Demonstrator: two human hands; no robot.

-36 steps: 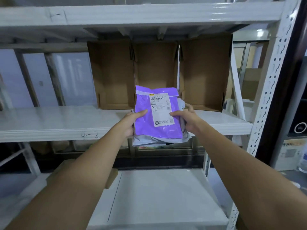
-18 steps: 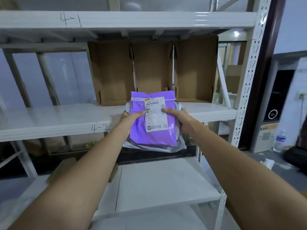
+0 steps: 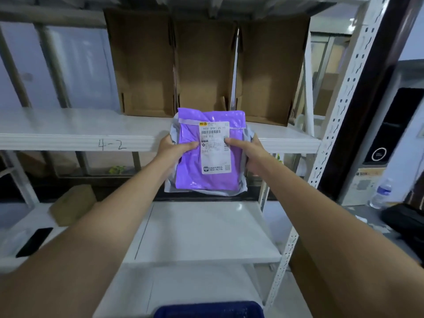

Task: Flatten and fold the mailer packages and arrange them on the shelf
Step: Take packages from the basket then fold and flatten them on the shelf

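A folded purple mailer, stacked on a grey mailer, is gripped at its sides by the left hand and right hand, thumbs on top. The placing step appears in hand: the stack is held just before the shelf marked 4-2, and would next need setting down flat in front of the cardboard boxes.

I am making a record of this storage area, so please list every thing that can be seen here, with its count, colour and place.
purple mailer: 1, purple with a white shipping label, held in front of the shelf edge marked 4-2
grey mailer: at least 1, grey, under the purple mailer
cardboard boxes: 3, brown, side by side at the back of the middle shelf
shelving rack: 1, white
small cardboard box: 1, brown, lower shelf at left
flat dark object: 1, black, lower shelf at far left
blue bin: 1, bottom edge of the view
water bottle: 1, clear, floor at right
left hand: 1, grips the mailers' left side
right hand: 1, grips the mailers' right side
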